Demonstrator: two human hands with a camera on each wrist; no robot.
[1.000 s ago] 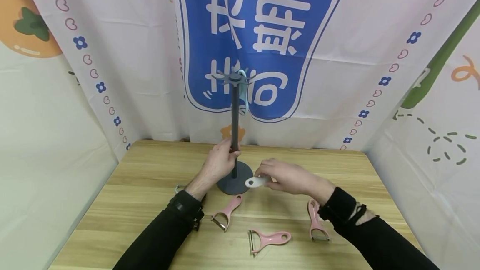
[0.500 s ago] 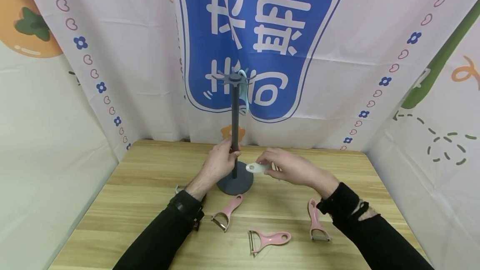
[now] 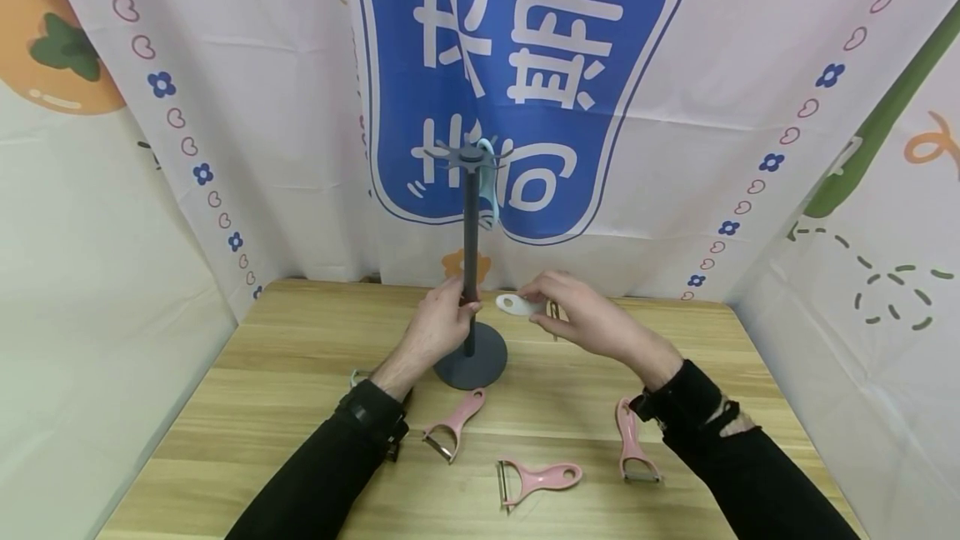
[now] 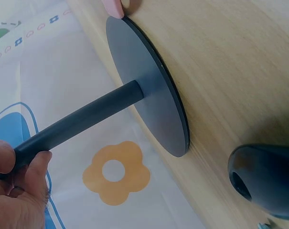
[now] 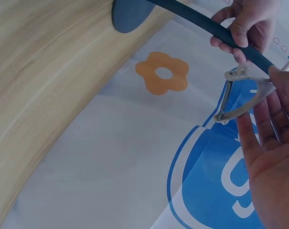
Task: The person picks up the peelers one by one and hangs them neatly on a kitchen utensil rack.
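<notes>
My left hand [image 3: 441, 319] grips the pole of a dark grey stand [image 3: 471, 248] with a round base and a ring of hooks on top. From one hook hangs a light blue peeler [image 3: 487, 190]. Just right of the pole, my right hand [image 3: 581, 315] pinches a white peeler [image 5: 249, 102] between thumb and fingers, its holed handle end pointing toward the pole. In the right wrist view the peeler's blade faces away from the palm. Three pink peelers lie on the table: one near the base [image 3: 456, 426], one in front [image 3: 538, 482], one at right [image 3: 630, 444].
A black holed handle [image 4: 263, 181] lies on the table in the left wrist view. Part of a pale blue-green thing [image 3: 358, 376] shows beside the left wrist, mostly hidden. Behind the wooden table [image 3: 300, 340] hangs a printed cloth [image 3: 300, 148].
My right hand has lifted the white peeler upward, away from the table, beside the pole. The left hand stays on the pole, and the stand has not moved.
</notes>
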